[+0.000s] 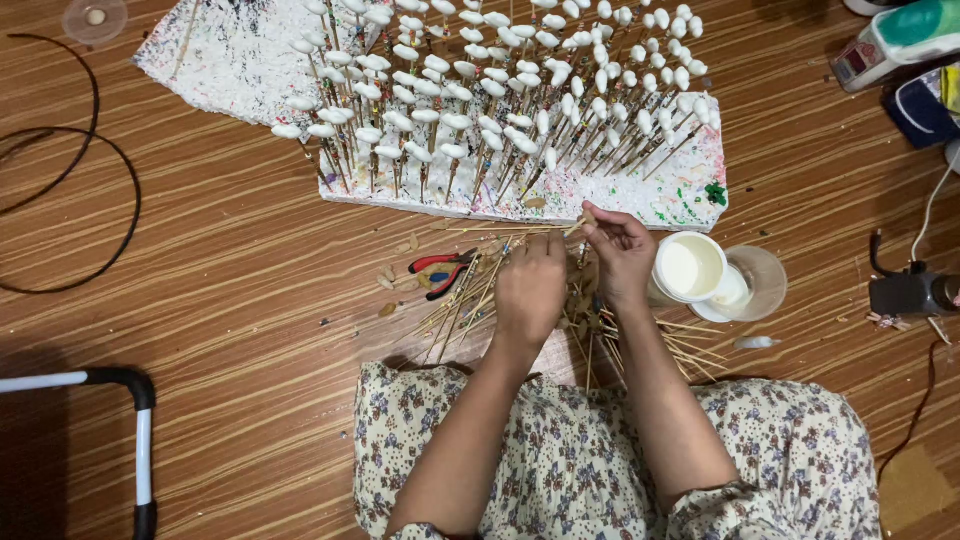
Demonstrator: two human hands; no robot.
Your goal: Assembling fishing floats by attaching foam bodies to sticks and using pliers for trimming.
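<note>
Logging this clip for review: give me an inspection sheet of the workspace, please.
Surface: striped wooden floor.
Job's things: loose wooden sticks; white foam board stuck with white-tipped sticks.
Clutter: red-handled pliers, white tub, clear cup.
Hands: left hand down on the sticks; right hand pinching one stick.
Cables: black loop at the left.
Surroundings: glue gun, black-and-white pipe frame.

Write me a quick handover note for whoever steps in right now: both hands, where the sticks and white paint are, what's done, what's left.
Left hand: resting on the loose pile of thin wooden sticks.
Right hand: pinching one stick's end at the edge of the paint-speckled white foam board.
Open white paint tub: beside the right hand.
Done: many white-tipped sticks stand in the board.
Left: the bare sticks on the floor.
</note>
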